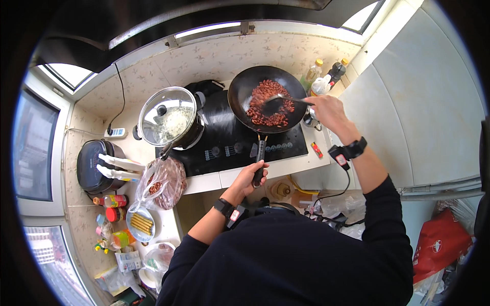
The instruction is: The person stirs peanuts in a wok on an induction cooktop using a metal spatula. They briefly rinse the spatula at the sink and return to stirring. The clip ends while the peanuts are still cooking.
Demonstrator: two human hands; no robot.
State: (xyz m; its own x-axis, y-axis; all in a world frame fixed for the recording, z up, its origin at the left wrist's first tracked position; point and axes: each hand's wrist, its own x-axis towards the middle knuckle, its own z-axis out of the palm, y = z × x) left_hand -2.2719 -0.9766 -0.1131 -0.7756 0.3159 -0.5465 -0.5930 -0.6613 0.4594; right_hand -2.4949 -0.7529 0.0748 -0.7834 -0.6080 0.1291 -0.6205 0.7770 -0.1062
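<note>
A black wok (240,94) full of reddish-brown peanuts (268,104) sits on the right side of a black cooktop (224,137). My left hand (251,176) grips the wok's dark handle (260,158) at the cooktop's front edge. My right hand (329,109) holds a metal spatula (278,99) by its handle, with the blade down among the peanuts. Both wrists carry black bands with small devices.
A pot with a glass lid (167,118) stands on the cooktop's left. A clear bag of peanuts (164,183), a black rice cooker (94,166), jars and a small plate (140,223) crowd the left counter. Bottles (321,76) stand behind the wok. A red bag (441,245) lies lower right.
</note>
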